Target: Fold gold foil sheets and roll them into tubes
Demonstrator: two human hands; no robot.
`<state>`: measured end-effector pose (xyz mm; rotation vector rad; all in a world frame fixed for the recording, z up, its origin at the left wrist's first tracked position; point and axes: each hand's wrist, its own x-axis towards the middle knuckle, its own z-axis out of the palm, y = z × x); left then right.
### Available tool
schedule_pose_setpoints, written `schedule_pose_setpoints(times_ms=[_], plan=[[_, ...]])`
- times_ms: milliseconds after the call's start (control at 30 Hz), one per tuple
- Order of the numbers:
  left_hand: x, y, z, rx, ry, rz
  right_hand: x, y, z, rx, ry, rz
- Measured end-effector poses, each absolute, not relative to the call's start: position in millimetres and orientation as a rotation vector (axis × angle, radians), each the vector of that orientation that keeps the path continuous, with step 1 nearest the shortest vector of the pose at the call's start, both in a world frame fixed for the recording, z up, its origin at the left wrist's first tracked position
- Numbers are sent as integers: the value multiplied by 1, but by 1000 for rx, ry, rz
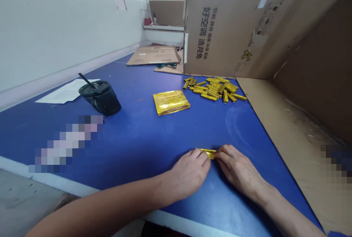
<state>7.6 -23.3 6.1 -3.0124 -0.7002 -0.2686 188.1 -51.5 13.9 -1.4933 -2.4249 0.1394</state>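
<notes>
A small strip of shiny gold foil lies between my two hands, low over the blue table. My left hand has its fingers closed on the strip's left part. The right end is pinched in my right hand. Beyond them sits a flat stack of gold foil sheets, touched by neither hand. Farther back to the right is a loose pile of several rolled gold foil pieces. The fingertips of both hands are partly hidden.
A dark cup with a straw stands at the left, beside white paper. Flat cardboard lies at the back. A large cardboard box rises behind the pile, and cardboard lines the right edge.
</notes>
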Motion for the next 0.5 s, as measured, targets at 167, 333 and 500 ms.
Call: schedule_pose_setpoints(times_ms=[167, 333, 500], plan=[[8, -23, 8, -3033, -714, -310, 188, -51, 14, -1512, -2431, 122], [8, -22, 9, -3062, -769, -324, 186, -50, 12, -1528, -2426, 45], [7, -21, 8, -3074, -780, -328, 186, -49, 10, -1513, -2405, 29]])
